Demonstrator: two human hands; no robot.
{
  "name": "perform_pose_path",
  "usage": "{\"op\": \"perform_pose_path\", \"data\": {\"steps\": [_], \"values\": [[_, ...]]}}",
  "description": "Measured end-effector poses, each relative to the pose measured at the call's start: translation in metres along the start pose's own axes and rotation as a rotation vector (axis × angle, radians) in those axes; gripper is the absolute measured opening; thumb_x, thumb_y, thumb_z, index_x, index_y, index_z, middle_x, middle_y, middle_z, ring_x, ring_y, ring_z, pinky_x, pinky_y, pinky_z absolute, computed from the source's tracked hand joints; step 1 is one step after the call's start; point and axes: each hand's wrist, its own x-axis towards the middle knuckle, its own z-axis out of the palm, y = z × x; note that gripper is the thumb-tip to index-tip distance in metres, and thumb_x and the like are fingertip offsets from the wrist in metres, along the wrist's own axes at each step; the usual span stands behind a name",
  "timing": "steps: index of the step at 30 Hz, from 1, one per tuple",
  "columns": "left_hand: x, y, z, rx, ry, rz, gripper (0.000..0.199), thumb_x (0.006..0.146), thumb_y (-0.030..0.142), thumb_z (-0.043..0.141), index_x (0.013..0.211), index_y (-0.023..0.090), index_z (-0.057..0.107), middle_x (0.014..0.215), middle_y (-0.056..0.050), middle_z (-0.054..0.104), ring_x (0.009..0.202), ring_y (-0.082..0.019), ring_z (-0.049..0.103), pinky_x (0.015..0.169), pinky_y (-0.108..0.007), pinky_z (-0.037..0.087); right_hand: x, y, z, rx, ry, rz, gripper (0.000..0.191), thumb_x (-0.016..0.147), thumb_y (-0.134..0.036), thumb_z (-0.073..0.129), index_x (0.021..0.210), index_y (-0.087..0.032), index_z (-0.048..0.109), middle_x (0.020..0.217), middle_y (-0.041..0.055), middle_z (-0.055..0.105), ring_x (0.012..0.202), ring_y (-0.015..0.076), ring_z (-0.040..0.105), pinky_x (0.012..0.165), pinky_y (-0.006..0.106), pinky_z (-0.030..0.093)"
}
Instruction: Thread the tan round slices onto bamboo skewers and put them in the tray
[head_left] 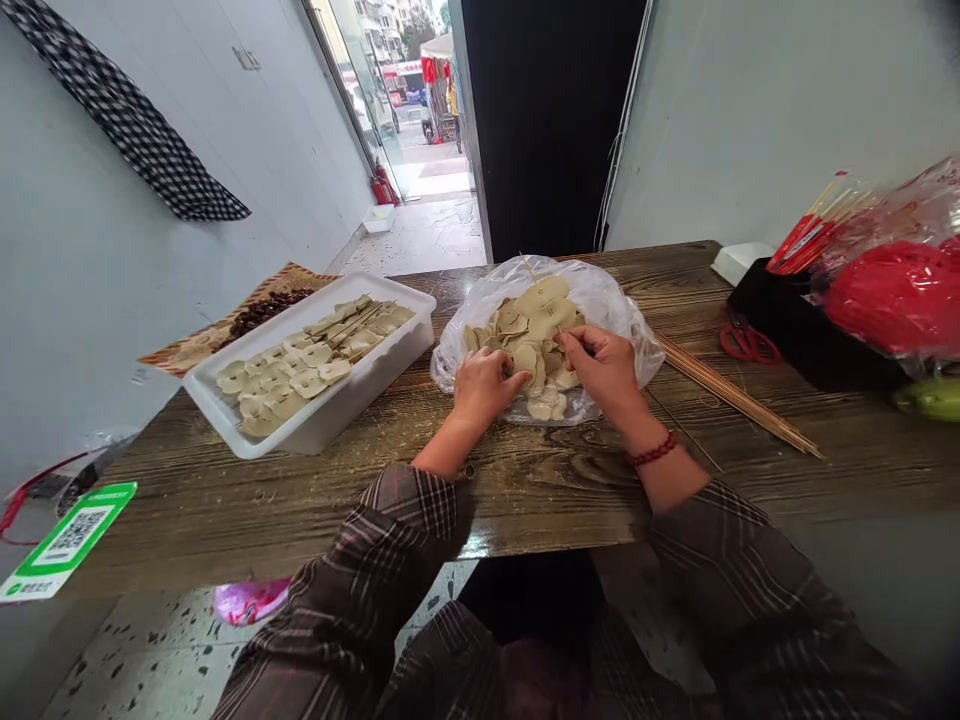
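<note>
A heap of thin beige slices (544,312) lies in an open clear plastic bag (615,300) on the table. My left hand (484,385) rests at the near left side of this heap, its fingers curled in among the slices and the thumb reaching right. What it grips is hidden. On the heap's right side, my right hand (606,372) has thumb and forefinger pinched together; whatever is between them is too small to make out. Left of the bag, a white plastic tray (322,435) holds rows of similar slices threaded on thin sticks.
Bamboo skewers (739,395) lie right of the bag. Red-handled scissors (750,343) sit beside a black bag (817,340) and a red plastic bag (896,300). Dark red pieces (274,308) lie on patterned paper behind the tray. A green QR-code card (71,540) stands at front left.
</note>
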Motion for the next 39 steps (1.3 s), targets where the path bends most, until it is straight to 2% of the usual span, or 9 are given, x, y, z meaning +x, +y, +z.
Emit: {"op": "perform_pose_path", "data": {"steps": [6, 10, 14, 18, 23, 26, 30, 34, 39], "values": [[0.000, 0.002, 0.004, 0.032, 0.030, -0.077, 0.020, 0.074, 0.036, 0.074, 0.079, 0.019, 0.066, 0.094, -0.012, 0.067, 0.093, -0.028, 0.058, 0.081, -0.038, 0.041, 0.001, 0.001, 0.001, 0.008, -0.021, -0.013, 0.030, 0.086, -0.042, 0.058, 0.078, -0.016, 0.070, 0.054, -0.0016, 0.059, 0.051, 0.0114, 0.051, 0.051, 0.024, 0.037], [-0.002, 0.004, 0.003, 0.018, 0.020, -0.076, 0.018, 0.074, 0.033, 0.073, 0.073, 0.019, 0.063, 0.089, -0.011, 0.067, 0.091, -0.028, 0.057, 0.081, -0.039, 0.040, 0.001, 0.003, 0.002, 0.004, -0.021, -0.004, 0.030, 0.086, -0.043, 0.058, 0.076, -0.016, 0.069, 0.053, -0.0019, 0.058, 0.050, 0.0110, 0.049, 0.051, 0.024, 0.036], [-0.003, 0.002, 0.007, -0.054, 0.089, -0.078, 0.014, 0.073, 0.025, 0.070, 0.071, 0.020, 0.058, 0.082, -0.006, 0.063, 0.087, -0.023, 0.056, 0.080, -0.035, 0.040, 0.002, 0.004, 0.003, 0.009, -0.022, -0.009, 0.029, 0.086, -0.041, 0.058, 0.076, -0.016, 0.069, 0.052, -0.0021, 0.058, 0.049, 0.0107, 0.048, 0.051, 0.024, 0.036], [-0.001, -0.003, 0.005, -0.421, 0.118, -0.099, 0.014, 0.073, 0.023, 0.067, 0.068, 0.019, 0.054, 0.072, -0.001, 0.057, 0.072, -0.015, 0.052, 0.070, -0.028, 0.039, 0.002, 0.005, 0.003, -0.001, -0.023, -0.011, 0.028, 0.086, -0.041, 0.059, 0.075, -0.016, 0.069, 0.052, -0.0023, 0.058, 0.049, 0.0108, 0.048, 0.050, 0.024, 0.035], [-0.001, -0.015, -0.019, -1.064, 0.125, -0.240, 0.026, 0.070, 0.035, 0.073, 0.076, 0.019, 0.053, 0.060, 0.005, 0.051, 0.054, -0.008, 0.045, 0.054, -0.021, 0.034, -0.001, 0.002, 0.002, 0.007, -0.056, -0.014, 0.028, 0.086, -0.040, 0.059, 0.077, -0.016, 0.071, 0.052, -0.0023, 0.059, 0.049, 0.0109, 0.049, 0.050, 0.024, 0.035], [-0.005, -0.023, -0.031, -1.181, 0.112, -0.296, 0.035, 0.064, 0.039, 0.079, 0.078, 0.019, 0.055, 0.058, 0.006, 0.054, 0.050, -0.007, 0.045, 0.048, -0.020, 0.034, -0.005, -0.002, 0.003, 0.010, -0.087, -0.003, 0.028, 0.085, -0.040, 0.059, 0.076, -0.016, 0.071, 0.051, -0.0021, 0.058, 0.049, 0.0113, 0.050, 0.050, 0.024, 0.035], [-0.010, -0.034, -0.034, -1.221, 0.097, -0.354, 0.040, 0.060, 0.040, 0.083, 0.084, 0.016, 0.061, 0.067, 0.003, 0.062, 0.052, -0.007, 0.048, 0.045, -0.019, 0.036, -0.010, -0.007, 0.003, 0.001, -0.201, 0.004, 0.029, 0.085, -0.041, 0.060, 0.078, -0.016, 0.072, 0.052, -0.0013, 0.058, 0.049, 0.0115, 0.050, 0.050, 0.025, 0.036], [-0.011, -0.042, -0.035, -1.337, 0.078, -0.373, 0.047, 0.055, 0.030, 0.087, 0.094, 0.014, 0.066, 0.077, -0.001, 0.068, 0.058, -0.008, 0.053, 0.051, -0.020, 0.041, -0.015, -0.012, 0.004, -0.042, -0.344, -0.027, 0.029, 0.086, -0.040, 0.059, 0.077, -0.016, 0.072, 0.051, -0.0013, 0.058, 0.049, 0.0111, 0.048, 0.050, 0.024, 0.036], [-0.010, -0.050, -0.041, -1.314, 0.170, -0.355, 0.031, 0.058, 0.027, 0.084, 0.082, 0.013, 0.069, 0.067, 0.001, 0.065, 0.053, -0.006, 0.048, 0.048, -0.019, 0.035, -0.020, -0.012, 0.005, -0.105, -0.492, -0.060, 0.027, 0.087, -0.037, 0.058, 0.078, -0.017, 0.073, 0.052, -0.0012, 0.058, 0.047, 0.0109, 0.049, 0.048, 0.024, 0.035]]}}
